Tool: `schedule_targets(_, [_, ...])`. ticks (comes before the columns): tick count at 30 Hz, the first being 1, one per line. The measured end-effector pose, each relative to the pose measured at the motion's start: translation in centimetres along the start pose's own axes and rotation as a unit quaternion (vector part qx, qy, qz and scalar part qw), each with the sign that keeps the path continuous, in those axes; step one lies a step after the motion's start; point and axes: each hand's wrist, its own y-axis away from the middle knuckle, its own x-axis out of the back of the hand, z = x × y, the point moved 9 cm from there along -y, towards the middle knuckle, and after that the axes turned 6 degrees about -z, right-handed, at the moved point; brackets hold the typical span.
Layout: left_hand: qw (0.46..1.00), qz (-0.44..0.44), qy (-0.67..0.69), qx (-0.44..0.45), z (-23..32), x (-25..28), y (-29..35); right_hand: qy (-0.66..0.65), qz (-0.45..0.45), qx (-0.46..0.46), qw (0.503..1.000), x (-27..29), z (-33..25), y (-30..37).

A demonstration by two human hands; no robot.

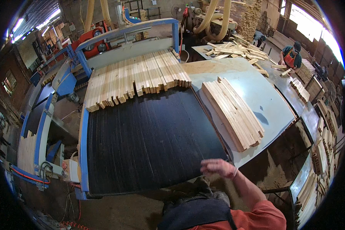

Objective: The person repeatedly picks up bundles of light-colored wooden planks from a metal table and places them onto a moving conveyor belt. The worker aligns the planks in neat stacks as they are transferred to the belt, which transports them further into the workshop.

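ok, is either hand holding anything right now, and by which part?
Right hand: nothing visible in it, though it's blurred, at the near right corner of the black belt. Left hand: out of view, can't tell.

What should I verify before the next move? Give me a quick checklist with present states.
1. Right hand free of wood: ok as far as the blur shows; no strip is visible in it.
2. Left hand located: cannot tell; it is out of view.
3. Wood strips on the belt lined up at their near ends: not ok; the ends are staggered.
4. Black belt stopped: cannot tell from one picture.
5. Strip stack resting within the side table: ok, beside the belt.
6. Co-worker away from the belt: ok.
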Motion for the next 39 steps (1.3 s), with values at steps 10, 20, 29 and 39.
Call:
schedule_targets(10, [0.995, 0.004, -0.083, -0.062, 9.3, 4.4, -7.6, 0.353, 0.263, -0.309, 0.843, 8.9, 21.2, 11.0])
schedule_targets(20, [0.981, -0.111, -0.139, -0.078, 17.5, -4.4, -8.4, 0.175, 0.345, -0.328, 0.862, 8.4, 36.4, 23.9])
schedule_targets(29, [0.952, -0.171, -0.250, -0.037, 17.7, -15.2, -4.1, -0.001, 0.427, -0.333, 0.841, 9.5, 44.9, 27.9])
schedule_targets(39, [0.992, -0.072, -0.083, -0.063, 19.1, -17.7, -1.6, 0.451, 0.281, -0.231, 0.815, 18.1, 43.7, 30.7])
